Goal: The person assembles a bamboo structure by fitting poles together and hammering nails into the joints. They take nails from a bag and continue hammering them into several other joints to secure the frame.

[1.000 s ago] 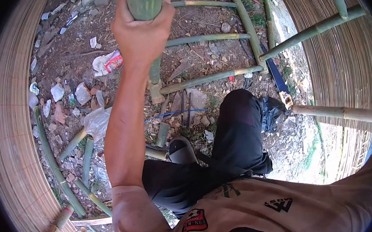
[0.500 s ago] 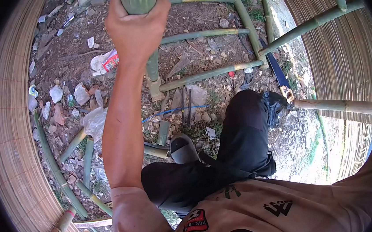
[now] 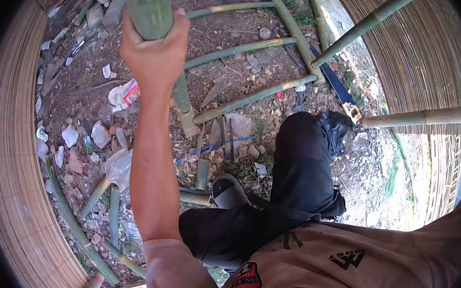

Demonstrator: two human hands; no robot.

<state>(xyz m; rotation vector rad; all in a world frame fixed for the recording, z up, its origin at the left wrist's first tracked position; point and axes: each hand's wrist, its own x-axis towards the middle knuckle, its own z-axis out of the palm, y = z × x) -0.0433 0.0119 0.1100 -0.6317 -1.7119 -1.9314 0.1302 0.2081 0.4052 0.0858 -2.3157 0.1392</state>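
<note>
My left hand [image 3: 154, 54] is wrapped round a thick green bamboo post [image 3: 149, 14], whose upper part runs out of the top of the view. Below the wrist, a lower stretch of bamboo shows, with a pale cut end near the ground. Bamboo rungs [image 3: 241, 51] reach from this side across to a green bamboo rail [image 3: 289, 21], making a ladder-like frame. My right arm leaves the view at the right edge, so its hand is hidden.
A handsaw [image 3: 339, 88] stands by the frame's right corner. Bamboo poles [image 3: 386, 15] cross at the right, before a slatted screen [image 3: 415, 56]; another screen [image 3: 15, 163] stands left. Cut bamboo [image 3: 75, 218], stones [image 3: 100, 134] and litter [image 3: 122, 94] lie about. My bent knee [image 3: 301, 138] is close in front.
The view has shifted a little, so the frame and my left hand appear further left and lower. My left hand keeps its hold on the bamboo post.
</note>
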